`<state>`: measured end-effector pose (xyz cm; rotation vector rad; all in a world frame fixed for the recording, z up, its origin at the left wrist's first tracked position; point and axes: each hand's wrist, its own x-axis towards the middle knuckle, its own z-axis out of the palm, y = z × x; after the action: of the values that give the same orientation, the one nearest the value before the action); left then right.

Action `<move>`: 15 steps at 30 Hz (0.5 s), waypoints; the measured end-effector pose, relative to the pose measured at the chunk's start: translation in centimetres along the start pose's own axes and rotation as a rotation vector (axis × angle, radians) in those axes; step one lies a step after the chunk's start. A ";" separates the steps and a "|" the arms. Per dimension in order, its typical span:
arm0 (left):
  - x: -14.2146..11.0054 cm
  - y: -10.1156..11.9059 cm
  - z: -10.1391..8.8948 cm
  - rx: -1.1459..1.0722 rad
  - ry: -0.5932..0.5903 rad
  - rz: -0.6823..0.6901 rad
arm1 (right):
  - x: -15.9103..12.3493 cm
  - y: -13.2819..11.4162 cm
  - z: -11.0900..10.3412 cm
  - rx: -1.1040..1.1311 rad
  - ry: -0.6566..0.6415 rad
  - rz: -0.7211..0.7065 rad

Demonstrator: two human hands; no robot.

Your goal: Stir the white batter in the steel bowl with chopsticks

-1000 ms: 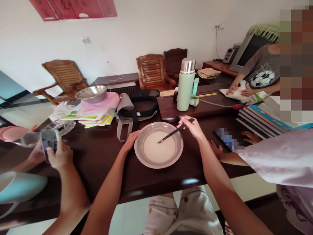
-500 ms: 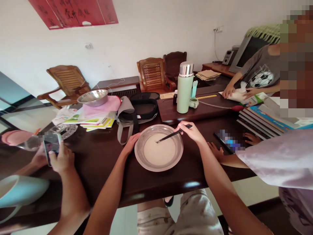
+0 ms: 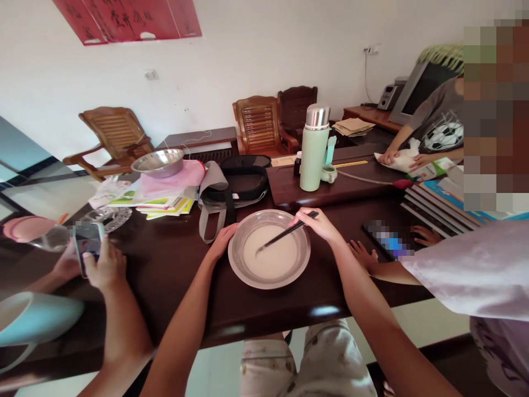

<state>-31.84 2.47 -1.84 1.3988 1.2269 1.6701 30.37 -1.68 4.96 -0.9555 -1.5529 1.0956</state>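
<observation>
A wide metal bowl stands on the dark table, holding a pale, milky batter-like liquid. My left hand holds the bowl at its left rim, its fingers along the outer edge. Dark chopsticks are pinched in my right hand, above the bowl's right rim. They slant down to the left, and their tips dip into the liquid, slightly blurred.
Behind the bowl are a green thermos and a black-grey bag. Another metal bowl sits on books at left. A person's hands hold a phone; a mug is nearby. At right, another person's arm lies beside a tablet-like screen.
My right hand has shifted slightly left, and the chopstick tips have moved left and down through the liquid. My left hand stays at the bowl's rim.
</observation>
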 end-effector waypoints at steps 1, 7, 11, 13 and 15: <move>0.0 0.0 -0.1 -0.007 0.021 -0.028 | 0.0 0.1 -0.1 -0.008 0.045 -0.015; -0.3 0.7 0.4 0.014 0.092 -0.191 | -0.1 0.0 -0.8 0.036 0.211 -0.002; -0.5 1.1 1.0 0.079 0.078 -0.185 | -0.1 -0.3 -0.2 0.032 0.028 0.030; -0.5 1.3 1.3 0.093 0.066 -0.179 | 0.0 -0.3 -0.4 0.015 0.111 0.000; -0.4 1.4 1.5 0.083 0.055 -0.170 | 0.0 -0.2 -0.8 0.031 0.244 -0.011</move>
<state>-30.14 1.94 -0.70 1.2661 1.4194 1.5658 31.17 -1.58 5.20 -1.0181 -1.3376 0.9547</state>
